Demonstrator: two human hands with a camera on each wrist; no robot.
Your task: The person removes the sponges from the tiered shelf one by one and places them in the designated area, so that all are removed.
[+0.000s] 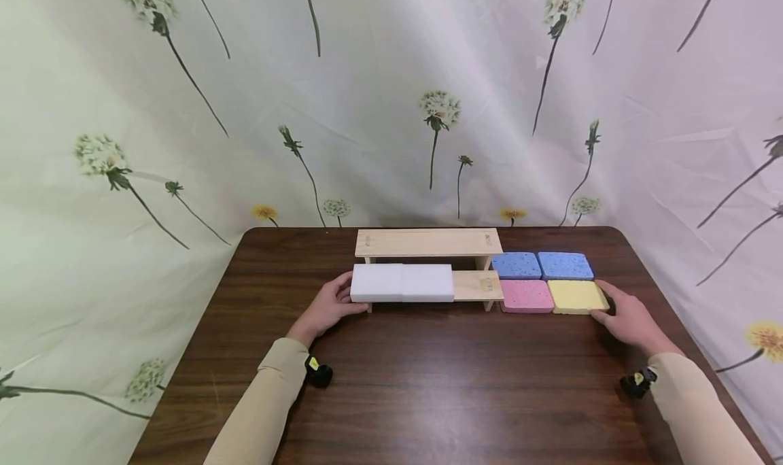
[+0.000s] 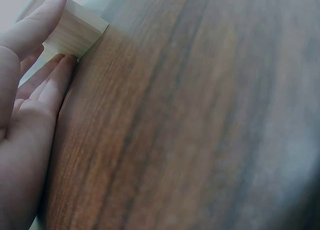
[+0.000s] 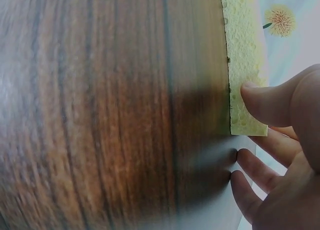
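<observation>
My left hand (image 1: 327,305) is at the left end of the low front wooden stand (image 1: 477,286), its thumb along the front edge and its fingers at the end. In the left wrist view, the thumb and fingers lie about the stand's wooden leg (image 2: 75,32). Two white sponge-like blocks (image 1: 377,283) lie side by side on this stand, next to the hand. My right hand (image 1: 630,319) pinches the right end of a yellow sponge (image 1: 578,297); its thumb presses the sponge's side in the right wrist view. A pink sponge (image 1: 527,296) lies left of the yellow one.
Behind the front stand is a taller wooden stand (image 1: 428,243). Two blue sponges (image 1: 516,266) lie behind the pink and yellow ones, close to the stands' right ends. Everything sits on a dark brown table (image 1: 459,383), with a flower-printed curtain (image 1: 379,111) around it.
</observation>
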